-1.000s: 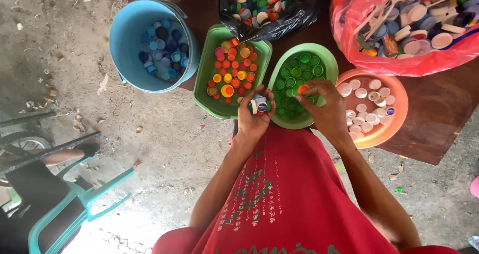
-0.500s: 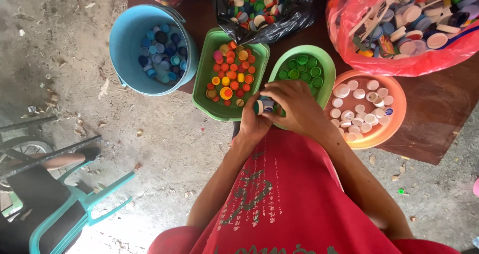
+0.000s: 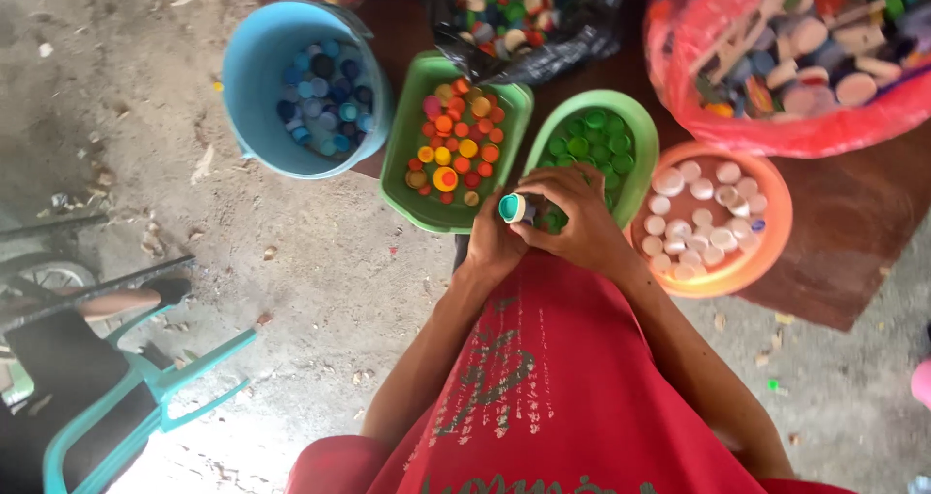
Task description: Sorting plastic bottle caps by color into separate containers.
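Observation:
My left hand (image 3: 492,245) and my right hand (image 3: 574,218) are pressed together over my lap, at the near rims of the green containers. Between their fingers they hold a small white bottle neck with a teal cap (image 3: 513,207), its cap end pointing left. Just beyond the hands lies a green oval bowl (image 3: 642,135) of green caps. To its left is a green rectangular tray (image 3: 402,155) of red, orange and yellow caps. An orange bowl (image 3: 771,232) of white caps is on the right.
A blue bucket (image 3: 254,67) with blue caps stands at the far left. A black bag (image 3: 572,48) and a red plastic bag (image 3: 776,130) of mixed caps lie at the back on a brown board (image 3: 853,232). A teal chair (image 3: 126,397) stands at lower left on the concrete floor.
My right hand has left the green bowl and joined my left hand on the capped piece. The capped piece has turned so its teal end shows.

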